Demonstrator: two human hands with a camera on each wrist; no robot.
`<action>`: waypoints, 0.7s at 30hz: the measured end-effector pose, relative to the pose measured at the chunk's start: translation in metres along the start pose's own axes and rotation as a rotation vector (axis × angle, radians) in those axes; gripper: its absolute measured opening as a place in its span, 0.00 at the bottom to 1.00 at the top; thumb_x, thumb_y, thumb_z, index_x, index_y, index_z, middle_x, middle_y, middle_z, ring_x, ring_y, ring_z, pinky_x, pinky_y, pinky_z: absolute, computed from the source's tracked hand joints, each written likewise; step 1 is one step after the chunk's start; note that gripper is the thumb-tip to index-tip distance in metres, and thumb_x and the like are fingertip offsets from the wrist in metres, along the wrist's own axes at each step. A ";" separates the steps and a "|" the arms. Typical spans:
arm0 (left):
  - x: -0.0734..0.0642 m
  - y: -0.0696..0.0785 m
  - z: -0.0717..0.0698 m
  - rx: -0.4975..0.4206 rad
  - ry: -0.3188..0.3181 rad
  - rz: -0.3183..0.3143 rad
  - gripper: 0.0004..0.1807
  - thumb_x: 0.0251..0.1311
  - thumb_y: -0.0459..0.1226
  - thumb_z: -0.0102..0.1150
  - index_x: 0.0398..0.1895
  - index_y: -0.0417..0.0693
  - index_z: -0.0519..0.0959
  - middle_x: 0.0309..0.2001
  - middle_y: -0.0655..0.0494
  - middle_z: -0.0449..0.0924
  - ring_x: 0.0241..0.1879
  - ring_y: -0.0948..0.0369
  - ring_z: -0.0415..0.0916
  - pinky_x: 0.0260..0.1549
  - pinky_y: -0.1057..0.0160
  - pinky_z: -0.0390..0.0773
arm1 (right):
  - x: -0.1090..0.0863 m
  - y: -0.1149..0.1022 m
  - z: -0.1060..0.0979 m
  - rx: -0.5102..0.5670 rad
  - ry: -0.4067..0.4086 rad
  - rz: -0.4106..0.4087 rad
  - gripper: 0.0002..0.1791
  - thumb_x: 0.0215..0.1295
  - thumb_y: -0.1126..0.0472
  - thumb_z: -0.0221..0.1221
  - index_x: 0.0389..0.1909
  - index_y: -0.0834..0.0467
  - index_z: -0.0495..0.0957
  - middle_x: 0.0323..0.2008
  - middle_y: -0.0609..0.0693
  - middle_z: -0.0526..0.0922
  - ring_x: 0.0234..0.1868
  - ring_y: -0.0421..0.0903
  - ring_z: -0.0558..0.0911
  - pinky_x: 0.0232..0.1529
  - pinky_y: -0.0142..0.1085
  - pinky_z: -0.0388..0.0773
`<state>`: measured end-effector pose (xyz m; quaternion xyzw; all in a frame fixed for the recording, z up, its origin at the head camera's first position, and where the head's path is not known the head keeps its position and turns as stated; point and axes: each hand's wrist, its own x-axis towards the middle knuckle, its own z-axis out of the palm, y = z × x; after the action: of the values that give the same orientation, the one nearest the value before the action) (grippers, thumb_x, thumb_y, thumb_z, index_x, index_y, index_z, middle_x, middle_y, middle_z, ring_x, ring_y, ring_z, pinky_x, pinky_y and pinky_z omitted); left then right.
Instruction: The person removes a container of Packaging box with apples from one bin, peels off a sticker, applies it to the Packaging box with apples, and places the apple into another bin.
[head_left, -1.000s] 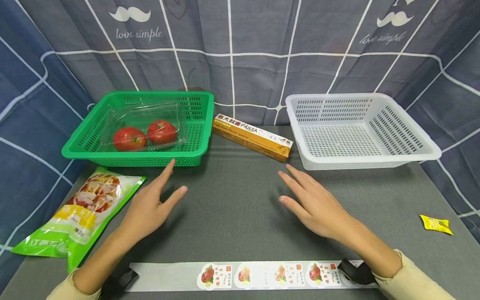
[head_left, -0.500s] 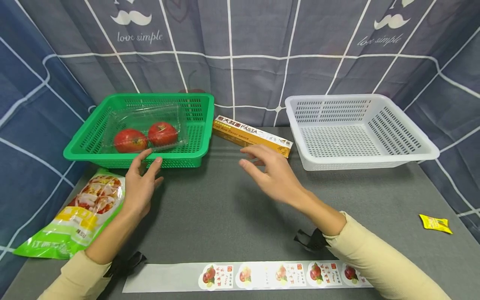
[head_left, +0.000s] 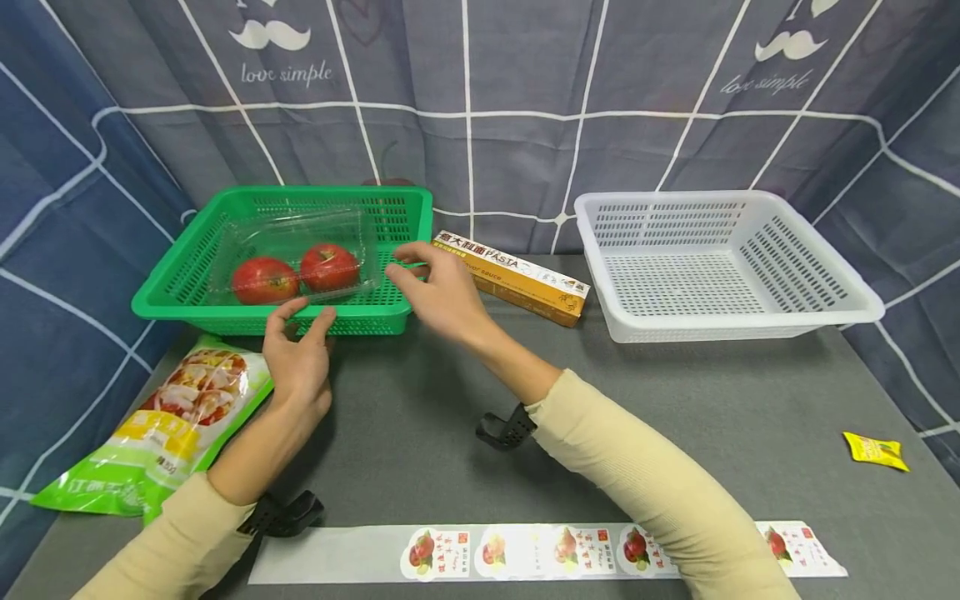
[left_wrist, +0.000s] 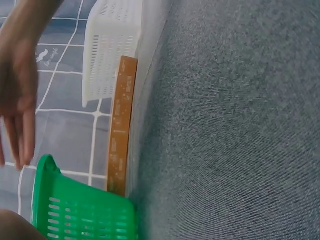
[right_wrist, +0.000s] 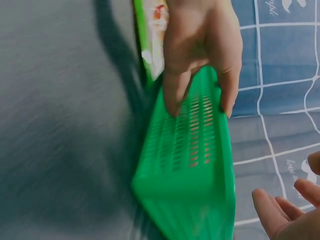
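My left hand [head_left: 298,362] is at the front rim of the green basket [head_left: 225,312], its index fingertip and thumb right at the edge; in the right wrist view that hand [right_wrist: 202,40] has fingers on either side of the wall. Inside the basket, a clear plastic clamshell box [head_left: 270,229] lies with two red apples [head_left: 264,281]. My right hand [head_left: 442,287] hovers over the basket's right front corner, thumb and fingers apart, nothing between them. Beside it stands a long pasta box [head_left: 517,279], partly hidden by the hand.
A white basket [head_left: 727,321] stands at the back right. A green-and-white food bag [head_left: 176,408] lies at left, a small yellow packet [head_left: 876,451] at far right. Along the front runs a strip of apple labels [head_left: 337,554], partly under my right sleeve. A dark checked curtain [head_left: 517,158] hangs behind.
My right hand has swept left from the middle, past the pasta box to the green basket's corner. The left hand has moved up to that basket's front rim. The basket and apples keep their place.
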<state>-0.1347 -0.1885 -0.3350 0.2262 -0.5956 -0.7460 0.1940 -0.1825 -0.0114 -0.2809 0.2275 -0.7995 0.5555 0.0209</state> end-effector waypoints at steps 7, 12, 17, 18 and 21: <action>0.000 0.002 0.001 -0.047 -0.034 -0.060 0.22 0.65 0.33 0.62 0.60 0.49 0.68 0.55 0.53 0.52 0.40 0.58 0.71 0.45 0.60 0.78 | 0.038 -0.008 0.043 0.028 -0.045 0.094 0.24 0.77 0.47 0.48 0.63 0.58 0.73 0.44 0.55 0.79 0.43 0.45 0.78 0.43 0.36 0.73; -0.001 0.002 0.001 -0.048 -0.016 -0.052 0.22 0.65 0.33 0.62 0.60 0.49 0.69 0.56 0.53 0.52 0.46 0.60 0.66 0.53 0.55 0.73 | 0.053 -0.004 0.070 -0.074 -0.033 0.182 0.29 0.76 0.42 0.46 0.69 0.55 0.69 0.64 0.55 0.69 0.67 0.48 0.66 0.62 0.42 0.67; -0.001 0.002 0.001 -0.039 -0.024 -0.025 0.22 0.65 0.33 0.61 0.60 0.49 0.68 0.58 0.51 0.51 0.48 0.61 0.62 0.57 0.54 0.69 | 0.065 -0.001 0.075 -0.152 -0.036 0.282 0.32 0.75 0.41 0.49 0.72 0.53 0.64 0.71 0.53 0.62 0.74 0.51 0.53 0.67 0.47 0.60; -0.001 0.002 0.001 -0.034 -0.024 -0.020 0.22 0.65 0.33 0.61 0.60 0.49 0.68 0.58 0.51 0.51 0.48 0.61 0.62 0.57 0.55 0.69 | 0.068 0.000 0.075 -0.154 -0.047 0.304 0.33 0.74 0.40 0.49 0.73 0.53 0.63 0.72 0.53 0.61 0.74 0.52 0.52 0.67 0.47 0.60; 0.000 0.001 -0.001 -0.027 -0.020 -0.014 0.23 0.65 0.34 0.62 0.61 0.48 0.68 0.58 0.51 0.52 0.47 0.61 0.62 0.56 0.54 0.69 | 0.073 0.002 0.075 -0.124 -0.078 0.360 0.35 0.73 0.41 0.51 0.75 0.53 0.60 0.73 0.53 0.59 0.74 0.52 0.53 0.66 0.47 0.62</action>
<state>-0.1339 -0.1891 -0.3338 0.2203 -0.5857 -0.7576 0.1859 -0.2323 -0.1029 -0.2904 0.1008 -0.8602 0.4906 -0.0959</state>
